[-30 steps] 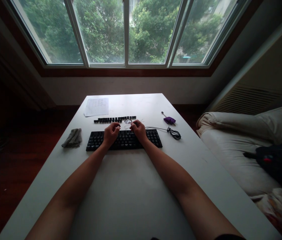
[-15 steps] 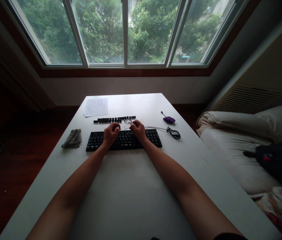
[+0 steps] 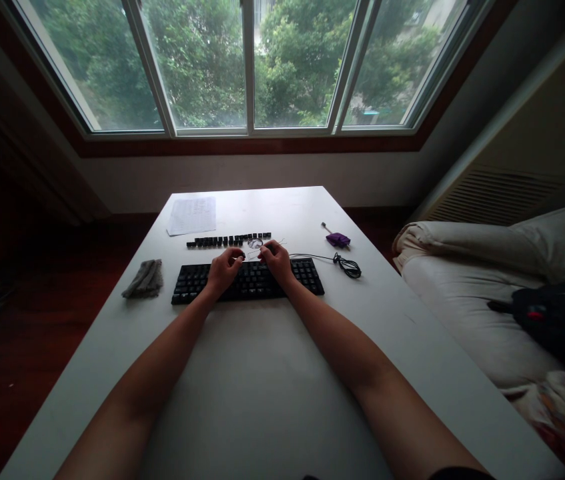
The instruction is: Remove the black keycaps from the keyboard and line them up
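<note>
"What's around the work?"

"A wide window (image 3: 199, 73) at the far side, with a white table (image 3: 272, 380) below it. The black keyboard (image 3: 249, 283) lies across the middle of the table, under both hands."

"And the fingers?"

"On the left hand (image 3: 225, 270), thumb and fingertips are together on a small black piece (image 3: 243, 256), above the keyboard's far edge. The right hand (image 3: 277, 262), just beside it, pinches a thin wire tool (image 3: 253, 255)."

"Anything beyond them?"

"Loose black keycaps (image 3: 219, 241) lined up past the keyboard, with a small round item (image 3: 255, 244) near their right end."

"Off to the sides?"

"Left, a crumpled grey cloth (image 3: 143, 279), and a paper sheet (image 3: 192, 215) at the far corner. Right, a coiled black cable (image 3: 348, 265), with a purple bundle (image 3: 338, 239) farther back."
</note>
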`<act>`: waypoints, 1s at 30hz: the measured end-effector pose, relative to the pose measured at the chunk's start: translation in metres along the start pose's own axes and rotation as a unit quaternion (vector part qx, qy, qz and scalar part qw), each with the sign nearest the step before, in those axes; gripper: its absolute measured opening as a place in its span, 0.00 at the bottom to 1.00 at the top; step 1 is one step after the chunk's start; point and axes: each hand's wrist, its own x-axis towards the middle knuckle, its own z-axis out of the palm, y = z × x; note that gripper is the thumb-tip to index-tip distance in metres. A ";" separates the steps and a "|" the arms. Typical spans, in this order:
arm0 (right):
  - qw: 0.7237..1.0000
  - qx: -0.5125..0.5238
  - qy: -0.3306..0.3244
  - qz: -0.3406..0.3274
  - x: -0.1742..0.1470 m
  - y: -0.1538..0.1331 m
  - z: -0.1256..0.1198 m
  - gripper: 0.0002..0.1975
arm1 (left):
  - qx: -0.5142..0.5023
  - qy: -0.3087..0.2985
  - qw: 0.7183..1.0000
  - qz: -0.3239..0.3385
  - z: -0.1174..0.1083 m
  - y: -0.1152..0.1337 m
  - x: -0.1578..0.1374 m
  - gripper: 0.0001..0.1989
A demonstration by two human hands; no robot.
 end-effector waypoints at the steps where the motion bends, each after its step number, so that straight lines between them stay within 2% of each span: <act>1: 1.000 0.004 -0.001 -0.001 0.000 0.000 0.000 0.12 | 0.009 -0.003 1.000 0.003 0.000 0.000 0.000 0.11; 10: 1.000 0.025 -0.015 -0.002 0.000 -0.002 0.000 0.12 | 0.031 -0.024 0.999 0.027 -0.001 0.003 -0.001 0.11; 20: 0.996 0.071 -0.046 0.006 0.001 0.001 0.000 0.12 | 0.062 -0.016 0.997 0.040 0.001 0.001 -0.002 0.13; 30: 0.996 0.072 -0.044 0.000 0.002 0.004 0.001 0.12 | 0.084 -0.027 0.994 0.056 0.001 0.001 -0.003 0.13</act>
